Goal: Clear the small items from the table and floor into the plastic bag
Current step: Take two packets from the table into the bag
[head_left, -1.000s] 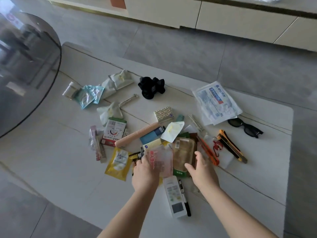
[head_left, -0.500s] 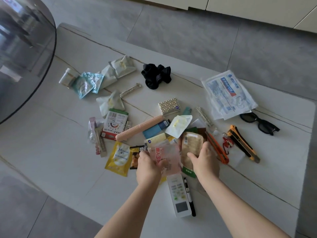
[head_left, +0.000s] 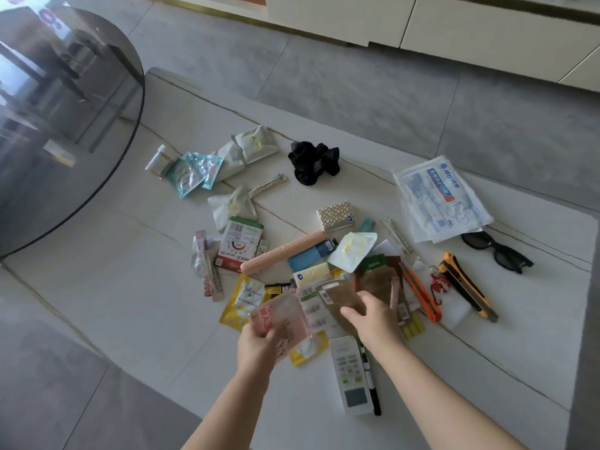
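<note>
A heap of small items lies on the white marble table (head_left: pixel 136 287). My left hand (head_left: pixel 259 347) holds up a clear plastic bag (head_left: pixel 282 319) with red print, just above the table's near part. My right hand (head_left: pixel 370 319) grips a brown packet (head_left: pixel 341 295) with a barcode, lifted and tilted toward the bag. Beneath them lie a yellow sachet (head_left: pixel 248 295), a second brown pouch (head_left: pixel 378 282), a white remote (head_left: pixel 352 375) and a black pen (head_left: pixel 371 388).
Farther out lie a black scrunchie (head_left: pixel 313 162), a mask pack (head_left: pixel 441 198), sunglasses (head_left: pixel 496 251), utility knives (head_left: pixel 467 287), teal sachets (head_left: pixel 193 173), a pink roll (head_left: pixel 284 253). A dark glass round table (head_left: pixel 55 118) stands left. Grey floor and cream cabinets surround.
My right hand has picked the brown packet off the pile and swung it left toward the bag. My left hand has drawn the bag nearer and lower.
</note>
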`<state>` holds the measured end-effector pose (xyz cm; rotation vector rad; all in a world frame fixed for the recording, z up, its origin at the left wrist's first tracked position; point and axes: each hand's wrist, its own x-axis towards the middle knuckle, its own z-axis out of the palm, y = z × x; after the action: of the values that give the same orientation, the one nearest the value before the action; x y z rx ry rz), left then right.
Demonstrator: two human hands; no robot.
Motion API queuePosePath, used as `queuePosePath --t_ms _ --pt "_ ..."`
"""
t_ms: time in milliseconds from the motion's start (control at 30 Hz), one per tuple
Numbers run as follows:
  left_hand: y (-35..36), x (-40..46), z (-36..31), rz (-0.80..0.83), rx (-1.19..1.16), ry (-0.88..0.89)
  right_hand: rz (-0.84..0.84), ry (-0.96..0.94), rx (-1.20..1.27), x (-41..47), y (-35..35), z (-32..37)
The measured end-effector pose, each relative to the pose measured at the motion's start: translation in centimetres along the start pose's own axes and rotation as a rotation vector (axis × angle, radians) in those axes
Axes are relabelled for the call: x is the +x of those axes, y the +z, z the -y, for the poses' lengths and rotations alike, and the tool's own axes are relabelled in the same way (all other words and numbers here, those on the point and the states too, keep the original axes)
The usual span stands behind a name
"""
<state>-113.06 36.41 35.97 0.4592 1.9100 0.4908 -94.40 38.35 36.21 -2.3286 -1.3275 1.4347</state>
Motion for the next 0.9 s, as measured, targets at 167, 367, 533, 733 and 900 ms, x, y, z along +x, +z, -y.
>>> queuePosePath --t_ms 167,367,533,733,900 --pt "-1.6 1.0 1.0 0.04 -0.111 -0.031 -0.048 -0.089 -0.079 1.7 4.3 1.4" --pt "-2.4 1.7 2.0 0.043 -0.17 -0.072 -0.185 -0.042 -0.255 1.7 6.2 1.3" --pt "-2.3 1.3 1.7 0.047 -0.203 -0.064 -0.127 -0.107 -0.209 0.7 4.9 1.7" --pt "-0.5 0.6 0.1 0.133 -0.171 -0.056 -0.208 -0.103 -0.017 0.3 1.9 0.8" --pt "3.0 1.1 -0.1 0.17 -0.08 -0.082 -0.215 -0.022 -0.036 1.2 0.1 -1.2"
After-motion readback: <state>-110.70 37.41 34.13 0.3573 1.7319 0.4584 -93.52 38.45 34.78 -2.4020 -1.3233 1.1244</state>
